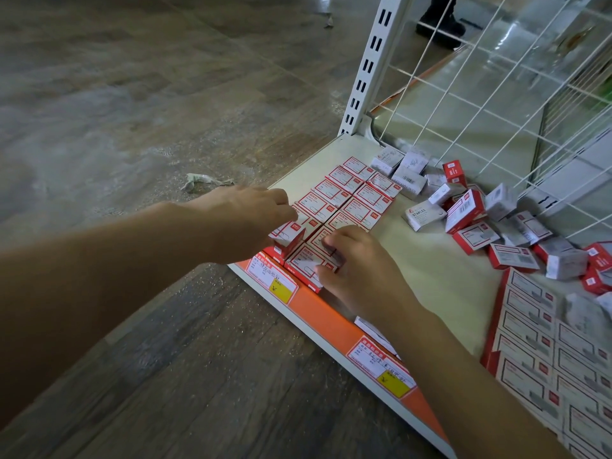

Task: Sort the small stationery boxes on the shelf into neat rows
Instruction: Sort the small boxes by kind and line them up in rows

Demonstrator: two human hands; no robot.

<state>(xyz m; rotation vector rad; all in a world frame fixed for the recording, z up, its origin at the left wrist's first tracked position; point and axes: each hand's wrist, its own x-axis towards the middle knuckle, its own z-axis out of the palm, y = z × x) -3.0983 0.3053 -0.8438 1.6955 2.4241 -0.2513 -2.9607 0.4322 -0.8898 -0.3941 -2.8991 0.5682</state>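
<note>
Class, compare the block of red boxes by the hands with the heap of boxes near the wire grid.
The block of red boxes lies flat in two straight rows; the heap is jumbled and tilted. The block is all red-fronted; the heap mixes red and white. Both rest on the shelf.

You get even, soft daylight; glare on the glossy floor (516,38) top right, wide-angle bending at edges, motion blur on boxes (536,346) lower right.

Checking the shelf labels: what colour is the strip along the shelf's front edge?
Orange, on the front edge strip, carrying white-and-red price tags with yellow patches; seen in the head view.
</note>
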